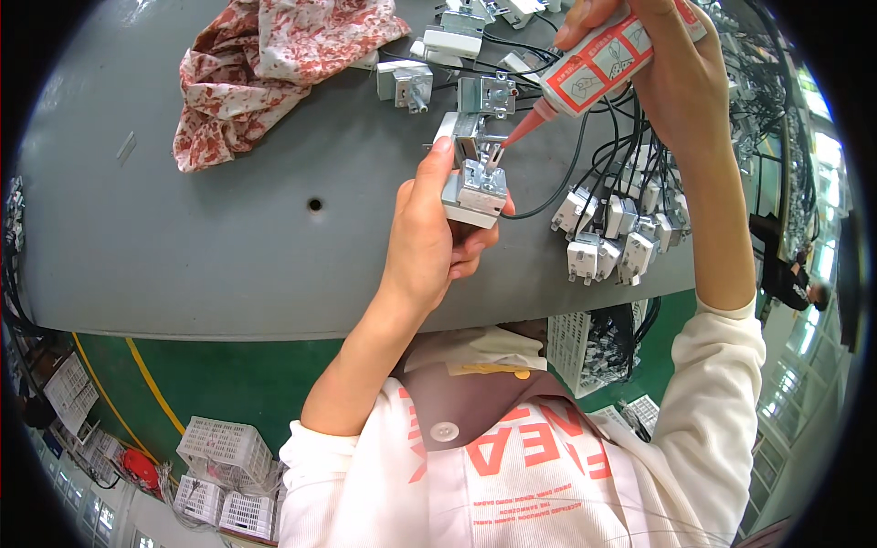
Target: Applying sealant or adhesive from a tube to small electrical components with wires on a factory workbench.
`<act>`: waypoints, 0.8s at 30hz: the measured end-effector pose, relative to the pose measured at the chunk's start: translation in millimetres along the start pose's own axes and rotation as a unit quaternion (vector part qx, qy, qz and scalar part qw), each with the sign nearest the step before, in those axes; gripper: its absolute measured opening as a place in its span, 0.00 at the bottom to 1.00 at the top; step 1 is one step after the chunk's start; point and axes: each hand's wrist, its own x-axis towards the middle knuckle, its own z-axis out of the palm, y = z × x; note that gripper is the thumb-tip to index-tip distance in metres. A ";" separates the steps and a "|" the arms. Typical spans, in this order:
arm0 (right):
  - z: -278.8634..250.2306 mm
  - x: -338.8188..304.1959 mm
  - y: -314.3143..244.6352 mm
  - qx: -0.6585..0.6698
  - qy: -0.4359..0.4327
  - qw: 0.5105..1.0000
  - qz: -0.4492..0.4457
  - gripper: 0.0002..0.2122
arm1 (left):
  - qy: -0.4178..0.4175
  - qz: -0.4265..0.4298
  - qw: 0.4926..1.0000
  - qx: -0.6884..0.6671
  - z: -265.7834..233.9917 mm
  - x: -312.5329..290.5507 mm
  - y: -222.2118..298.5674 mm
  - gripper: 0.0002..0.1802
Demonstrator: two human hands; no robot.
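My left hand is closed around small white-and-metal control units with metal brackets and a short shaft; I cannot tell whether it holds one or two. A red-and-white squeeze tube is gripped in my right hand, tilted down to the left. The tube's pink pointed nozzle has its tip at the metal shaft, touching it or very close. Just beyond the left hand lie similar units on the grey table. Part of the right hand's fingers is cut off by the upper edge.
More units with black cables are heaped right of my hands. A red-and-white patterned cloth lies crumpled at the far left, near a small hole. White crates stand on the green floor; another crate is beside the table's front edge.
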 end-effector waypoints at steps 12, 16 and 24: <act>38.4 9.0 -29.1 -0.490 0.180 0.810 0.265 0.22 | 0.002 -0.002 1.000 -0.004 -0.8 -1.0 -0.7 0.35; 38.3 16.0 -27.7 -0.523 0.131 0.801 0.259 0.22 | 0.002 0.000 1.000 0.005 -0.8 -1.1 -0.6 0.35; 46.3 27.0 -29.3 -0.553 0.075 0.789 0.255 0.21 | 0.002 -0.003 1.000 0.013 -0.8 -0.6 -1.1 0.35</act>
